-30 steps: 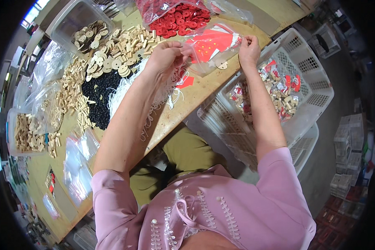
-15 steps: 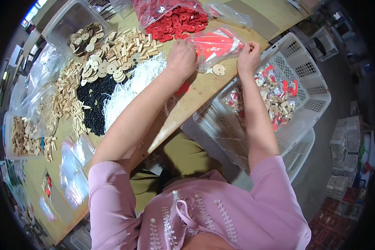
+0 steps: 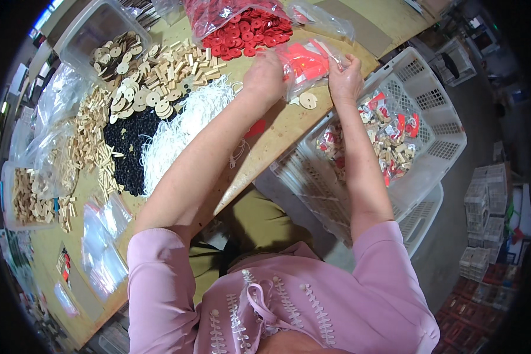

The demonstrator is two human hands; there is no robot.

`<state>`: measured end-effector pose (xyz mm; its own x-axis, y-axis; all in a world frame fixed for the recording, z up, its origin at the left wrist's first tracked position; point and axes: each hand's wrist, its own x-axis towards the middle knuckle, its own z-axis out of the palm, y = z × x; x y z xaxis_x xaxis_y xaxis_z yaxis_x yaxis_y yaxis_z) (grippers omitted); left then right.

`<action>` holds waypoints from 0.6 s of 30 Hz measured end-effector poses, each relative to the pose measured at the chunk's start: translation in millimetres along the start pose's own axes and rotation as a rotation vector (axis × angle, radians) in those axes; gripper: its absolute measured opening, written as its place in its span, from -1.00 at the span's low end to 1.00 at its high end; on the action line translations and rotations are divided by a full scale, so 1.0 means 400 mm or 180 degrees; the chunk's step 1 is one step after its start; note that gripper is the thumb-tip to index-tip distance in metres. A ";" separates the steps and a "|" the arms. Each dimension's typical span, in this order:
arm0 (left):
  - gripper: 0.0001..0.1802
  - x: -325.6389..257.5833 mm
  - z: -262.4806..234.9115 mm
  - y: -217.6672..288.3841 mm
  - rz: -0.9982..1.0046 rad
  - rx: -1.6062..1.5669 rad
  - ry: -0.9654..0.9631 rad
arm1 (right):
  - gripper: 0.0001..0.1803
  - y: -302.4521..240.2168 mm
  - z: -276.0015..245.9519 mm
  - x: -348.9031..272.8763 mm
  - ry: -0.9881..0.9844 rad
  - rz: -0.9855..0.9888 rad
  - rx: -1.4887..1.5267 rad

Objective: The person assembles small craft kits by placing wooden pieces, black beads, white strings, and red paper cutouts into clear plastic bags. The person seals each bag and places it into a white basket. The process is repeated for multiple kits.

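A clear plastic bag (image 3: 308,61) with flat red pieces inside is stretched between my hands, over the table's right part. My right hand (image 3: 344,81) pinches its right edge. At its left end my left hand (image 3: 264,78) is closed on the plastic, its fingertips partly hidden and slightly blurred. Just beyond, red discs (image 3: 245,34) spill from a larger bag. Round wooden pieces (image 3: 307,100) lie on the tabletop below the bag I hold. A heap of white strings (image 3: 180,127) lies left of my left forearm.
Black beads (image 3: 127,147), wooden sticks (image 3: 97,133) and wooden discs (image 3: 137,94) are heaped leftward, with a clear bin (image 3: 103,35) behind. Flat empty bags (image 3: 103,248) lie near the front edge. A white crate (image 3: 439,138) of filled packets (image 3: 389,138) stands beside the table, right.
The bag has become shorter and more bunched between my hands. Both hands have shifted slightly, my right one a little left and down.
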<state>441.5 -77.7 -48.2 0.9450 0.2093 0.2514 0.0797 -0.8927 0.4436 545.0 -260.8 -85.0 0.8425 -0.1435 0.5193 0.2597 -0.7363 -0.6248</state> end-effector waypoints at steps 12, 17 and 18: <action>-0.79 0.020 -0.089 -0.065 -0.1096 -0.2250 -0.1696 | -0.63 0.038 0.031 0.008 0.0164 -0.0209 0.0336; -0.79 -0.088 -0.223 -0.084 -0.1132 -0.2462 -0.1543 | -0.72 0.051 0.032 0.010 0.0360 -0.0197 0.0604; -0.78 -0.104 -0.222 -0.104 -0.1069 -0.2257 -0.1536 | -0.75 0.053 0.033 0.006 0.0421 -0.0198 0.0610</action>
<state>370.8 -13.8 -0.4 0.9500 0.0819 -0.3015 0.3113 -0.3282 0.8918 558.9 -267.9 -104.5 0.7561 -0.1966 0.6242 0.4045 -0.6093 -0.6819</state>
